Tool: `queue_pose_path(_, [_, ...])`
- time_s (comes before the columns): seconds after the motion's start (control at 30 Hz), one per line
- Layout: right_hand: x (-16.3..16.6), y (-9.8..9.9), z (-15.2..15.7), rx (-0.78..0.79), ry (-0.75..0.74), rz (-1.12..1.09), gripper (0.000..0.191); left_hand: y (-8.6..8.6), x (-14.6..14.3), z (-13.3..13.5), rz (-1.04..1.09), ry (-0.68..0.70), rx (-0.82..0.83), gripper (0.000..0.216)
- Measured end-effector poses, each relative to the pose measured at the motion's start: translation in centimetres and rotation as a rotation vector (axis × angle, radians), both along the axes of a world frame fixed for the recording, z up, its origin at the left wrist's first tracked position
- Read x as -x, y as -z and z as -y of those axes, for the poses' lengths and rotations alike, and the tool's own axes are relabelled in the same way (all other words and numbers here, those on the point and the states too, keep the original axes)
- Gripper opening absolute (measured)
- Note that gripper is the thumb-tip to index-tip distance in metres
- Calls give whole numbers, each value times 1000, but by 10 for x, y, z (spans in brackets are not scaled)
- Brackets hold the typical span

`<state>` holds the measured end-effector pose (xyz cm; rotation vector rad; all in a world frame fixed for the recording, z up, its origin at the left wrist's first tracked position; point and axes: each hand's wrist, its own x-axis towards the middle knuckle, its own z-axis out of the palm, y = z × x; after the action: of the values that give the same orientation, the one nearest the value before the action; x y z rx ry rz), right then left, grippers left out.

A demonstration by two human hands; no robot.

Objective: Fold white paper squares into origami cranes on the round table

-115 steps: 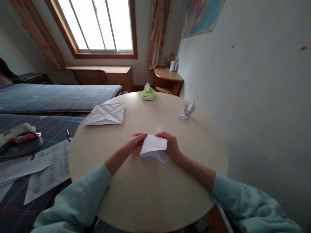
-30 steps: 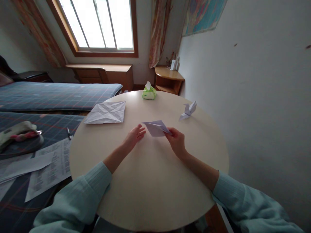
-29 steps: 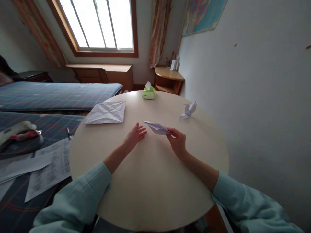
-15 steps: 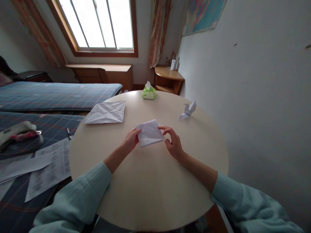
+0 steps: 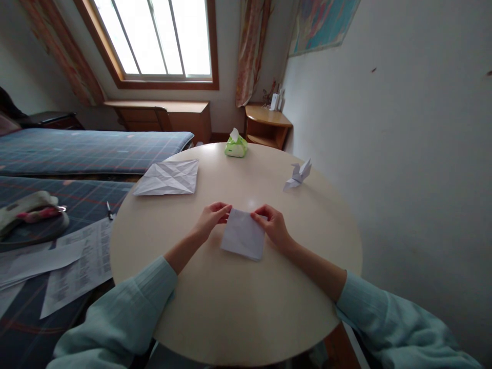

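A folded white square of paper (image 5: 243, 236) hangs tilted between my two hands over the middle of the round table (image 5: 246, 312). My left hand (image 5: 210, 221) pinches its upper left corner between thumb and fingers. On the other side, my right hand (image 5: 273, 225) grips the upper right part, thumb on the near face. Farther right stands a folded paper crane (image 5: 298, 175). To the left lies a creased sheet of white paper (image 5: 169, 178), flat on the tabletop.
A green tissue pack (image 5: 236, 145) sits at the table's far edge. Left of the table, a plaid-covered bed (image 5: 88, 192) holds printed sheets (image 5: 79, 264), a pen (image 5: 109, 210) and a pale bag-like item (image 5: 33, 212). The wall (image 5: 415, 169) runs close along the right.
The paper square has turned and come nearer to me. My right hand has closed on its upper edge, and my left hand has shifted up to its corner.
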<state>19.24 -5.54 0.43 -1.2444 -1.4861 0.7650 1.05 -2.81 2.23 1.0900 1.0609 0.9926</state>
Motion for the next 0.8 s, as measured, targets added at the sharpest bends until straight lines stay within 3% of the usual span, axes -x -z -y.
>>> queue_pose_path(0.2, [0,1,-1,27,-5,-34,23,-3,-1,3,-27,-27,-21,31])
queue_pose_path(0.43, [-2,-1,-4,52,34,-263,31,1,2,-1,26,-157,-4,34])
queue_pose_path(0.63, [3,3,-3,75,-68,-283,26,3,0,0,24,-131,-8,33])
queue_pose_path(0.8, [3,1,-2,54,-51,-234,25,4,-2,-1,31,-151,-22,35])
